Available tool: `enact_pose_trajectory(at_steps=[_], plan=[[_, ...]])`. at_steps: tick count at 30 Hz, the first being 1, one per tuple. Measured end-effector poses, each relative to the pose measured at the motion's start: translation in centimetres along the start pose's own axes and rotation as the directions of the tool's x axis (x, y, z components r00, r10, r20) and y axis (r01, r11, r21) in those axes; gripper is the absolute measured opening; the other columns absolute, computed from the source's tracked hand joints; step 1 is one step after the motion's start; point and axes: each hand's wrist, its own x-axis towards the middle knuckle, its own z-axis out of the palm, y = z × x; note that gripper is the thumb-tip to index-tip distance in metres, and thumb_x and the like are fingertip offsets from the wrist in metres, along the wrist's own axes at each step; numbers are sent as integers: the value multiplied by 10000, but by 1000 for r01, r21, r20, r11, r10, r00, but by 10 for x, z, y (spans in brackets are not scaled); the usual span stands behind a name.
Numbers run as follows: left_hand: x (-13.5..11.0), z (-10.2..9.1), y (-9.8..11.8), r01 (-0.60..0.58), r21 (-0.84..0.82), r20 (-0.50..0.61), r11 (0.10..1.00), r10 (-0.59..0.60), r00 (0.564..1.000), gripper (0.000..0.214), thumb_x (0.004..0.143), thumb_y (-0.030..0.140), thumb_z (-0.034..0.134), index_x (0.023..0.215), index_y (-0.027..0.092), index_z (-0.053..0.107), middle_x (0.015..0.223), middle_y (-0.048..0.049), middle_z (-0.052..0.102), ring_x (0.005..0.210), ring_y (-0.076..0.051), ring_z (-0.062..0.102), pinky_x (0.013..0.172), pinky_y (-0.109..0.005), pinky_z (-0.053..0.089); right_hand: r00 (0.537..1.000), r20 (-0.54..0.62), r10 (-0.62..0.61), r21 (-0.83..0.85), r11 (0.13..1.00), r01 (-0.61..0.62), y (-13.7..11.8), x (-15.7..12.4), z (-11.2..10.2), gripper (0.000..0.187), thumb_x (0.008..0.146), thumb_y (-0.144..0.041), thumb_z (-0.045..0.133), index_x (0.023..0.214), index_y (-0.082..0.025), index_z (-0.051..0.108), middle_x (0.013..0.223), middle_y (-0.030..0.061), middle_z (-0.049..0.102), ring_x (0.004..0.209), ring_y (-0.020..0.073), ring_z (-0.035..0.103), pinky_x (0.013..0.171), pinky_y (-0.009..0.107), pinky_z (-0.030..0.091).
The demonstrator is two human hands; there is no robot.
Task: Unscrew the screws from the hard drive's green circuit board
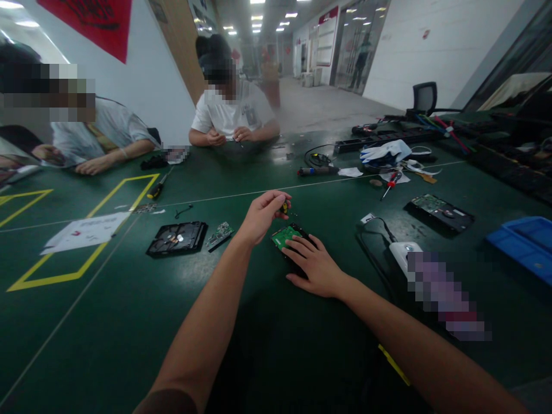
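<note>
My left hand [264, 215] is raised a little above the green table [129, 322], fingers pinched round the yellow-and-black handle of a small screwdriver [284, 207] that points down. My right hand [314, 265] lies flat, fingers spread, pressing on a black hard drive [301, 231] whose green circuit board [283, 236] faces up. The screwdriver tip stands over the board's far edge; its contact point is hidden.
A second opened drive [176, 238] and a loose circuit board [219, 233] lie to the left, another drive [440, 209] to the right. A blue tray [524, 244], cables, screwdrivers [158, 187] and paper [86, 230] are scattered about. Two other people sit across the table.
</note>
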Motion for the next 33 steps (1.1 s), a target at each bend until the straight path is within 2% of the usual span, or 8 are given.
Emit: enact_pose_trajectory(at_steps=[6, 10, 13, 17, 20, 26, 29, 33], plan=[[-1, 6, -3, -28, 163, -124, 986, 49, 991, 373, 821, 487, 823, 908, 163, 660, 815, -14, 645, 678, -112, 607, 618, -242, 546, 1000, -3, 1, -2, 1000, -1, 0, 0, -1, 646, 1007, -544, 544, 1579, -262, 443, 1639, 96, 439, 1557, 322, 288, 1275, 593, 142], [0, 4, -6, -13, 200, -164, 980, 47, 985, 394, 797, 472, 854, 908, 164, 634, 801, -12, 653, 630, -101, 612, 605, -241, 525, 1000, -1, -3, -2, 1000, 3, 1, 0, 0, 653, 1011, -546, 539, 1586, -257, 432, 1642, 97, 433, 1565, 320, 270, 1274, 593, 143], [0, 2, -4, -29, 188, -128, 982, 54, 990, 351, 833, 460, 821, 923, 172, 640, 809, -13, 643, 660, -109, 610, 618, -243, 538, 1000, -7, -2, -6, 1000, 2, 1, 0, 1, 647, 1011, -541, 541, 1582, -254, 438, 1645, 99, 430, 1564, 318, 272, 1275, 587, 137], [0, 0, 0, -71, 197, -63, 978, 85, 994, 298, 898, 450, 737, 1047, 194, 703, 887, -26, 657, 786, -138, 629, 638, -231, 557, 1000, -7, -5, -2, 1000, 5, 2, -1, 2, 648, 1010, -542, 545, 1582, -256, 441, 1647, 100, 427, 1559, 322, 281, 1271, 584, 145], [0, -1, 0, -82, 208, -39, 975, 92, 995, 296, 934, 461, 680, 1036, 189, 734, 963, -53, 692, 883, -166, 654, 636, -222, 551, 1000, -13, -8, -4, 1000, 8, 2, -1, 3, 653, 1003, -532, 560, 1583, -258, 442, 1642, 103, 434, 1558, 327, 282, 1271, 584, 137], [2, -1, -3, -28, 55, 10, 998, 28, 1000, 286, 973, 427, 615, 1067, 188, 742, 1012, -80, 704, 963, -191, 664, 665, -241, 566, 1000, -19, -1, -9, 1000, 1, 2, -1, 3, 645, 1004, -532, 558, 1581, -266, 445, 1641, 95, 437, 1563, 320, 274, 1274, 581, 134], [2, -3, -5, -25, 31, 12, 999, 24, 1000, 276, 965, 404, 627, 1104, 190, 735, 1038, -80, 697, 961, -186, 659, 694, -257, 582, 1000, -13, -1, -6, 1000, 1, 2, -1, 2, 641, 1009, -536, 546, 1581, -265, 444, 1641, 95, 436, 1564, 318, 272, 1274, 580, 135], [2, -2, -6, -64, 126, -33, 990, 69, 997, 287, 928, 422, 701, 1070, 173, 722, 965, -55, 674, 868, -155, 643, 711, -263, 589, 1000, -6, -4, -3, 1000, 4, 2, -1, 1, 645, 1011, -542, 540, 1580, -255, 444, 1642, 100, 434, 1565, 317, 270, 1275, 577, 139]])
